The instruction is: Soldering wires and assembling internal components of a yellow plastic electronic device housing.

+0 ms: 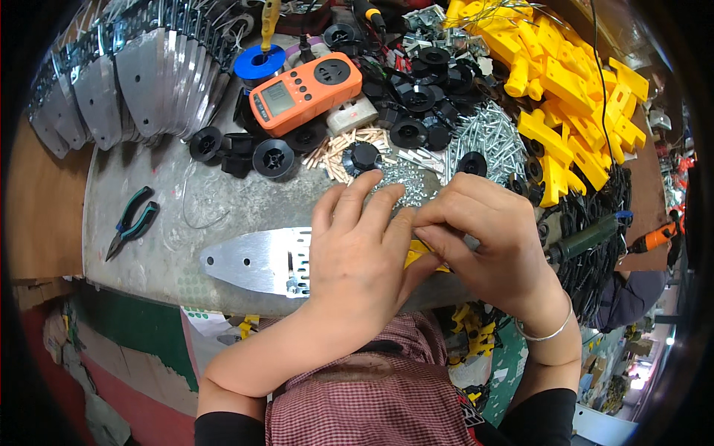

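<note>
Silver plate point(260, 256) lies under left hand point(355, 256), orange meter point(316, 95) showing small figures point(279, 97).

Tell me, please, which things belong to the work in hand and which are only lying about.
Likely in the work:
metal plate, partly covered by the left hand
yellow part, between it and the right hand

Likely only lying about:
pliers
orange meter
heaped yellow parts

I see the left hand point(357, 253) laid over a silver tapered plate point(249, 262). Right of that plate, the right hand point(487, 241) bends its fingertips together; left of it lie pliers point(132, 221); beyond it, an orange meter point(306, 93).
</note>
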Demonstrator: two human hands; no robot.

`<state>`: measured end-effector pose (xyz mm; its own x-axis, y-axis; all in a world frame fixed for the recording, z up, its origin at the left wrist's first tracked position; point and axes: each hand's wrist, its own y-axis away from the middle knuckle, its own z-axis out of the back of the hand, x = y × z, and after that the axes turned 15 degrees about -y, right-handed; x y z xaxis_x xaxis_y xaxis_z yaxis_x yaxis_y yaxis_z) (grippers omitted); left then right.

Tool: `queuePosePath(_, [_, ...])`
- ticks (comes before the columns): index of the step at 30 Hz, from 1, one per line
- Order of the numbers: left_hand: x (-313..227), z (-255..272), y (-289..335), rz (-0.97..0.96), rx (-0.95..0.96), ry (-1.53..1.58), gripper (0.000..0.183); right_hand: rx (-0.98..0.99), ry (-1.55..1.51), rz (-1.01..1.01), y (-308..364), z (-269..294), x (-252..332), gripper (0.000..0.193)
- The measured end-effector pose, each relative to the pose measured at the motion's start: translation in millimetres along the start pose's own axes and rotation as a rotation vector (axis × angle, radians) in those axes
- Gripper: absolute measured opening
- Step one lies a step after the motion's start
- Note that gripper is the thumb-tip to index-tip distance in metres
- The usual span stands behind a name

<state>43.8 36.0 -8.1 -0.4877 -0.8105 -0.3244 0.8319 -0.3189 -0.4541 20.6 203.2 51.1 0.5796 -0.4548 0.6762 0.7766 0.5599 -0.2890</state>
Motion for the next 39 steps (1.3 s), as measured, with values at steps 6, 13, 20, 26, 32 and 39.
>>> queuePosePath(6, [3,-12,-1,0.007,-0.147,-0.002,0.022,-0.124,-0.134,-0.254,14,-6,-11,0.006])
queuePosePath(13, [3,-14,1,-0.005,-0.103,-0.020,0.015,-0.282,-0.739,-0.641,35,-2,-31,0.008])
queuePosePath(20, [4,-10,-4,-0.041,-0.055,-0.041,0.015,-0.317,-0.751,-0.504,41,-7,-37,0.012])
queuePosePath(26, [6,-13,-4,-0.062,-0.061,-0.054,0.014,-0.303,-0.782,-0.561,41,-5,-34,0.012])
queuePosePath(32, [4,-9,-4,-0.059,-0.038,-0.029,0.018,-0.290,-0.686,-0.504,34,-8,-27,0.011])
queuePosePath(39, [8,-12,-3,-0.067,-0.060,-0.018,0.017,-0.234,-0.538,-0.466,30,-2,-28,0.010])
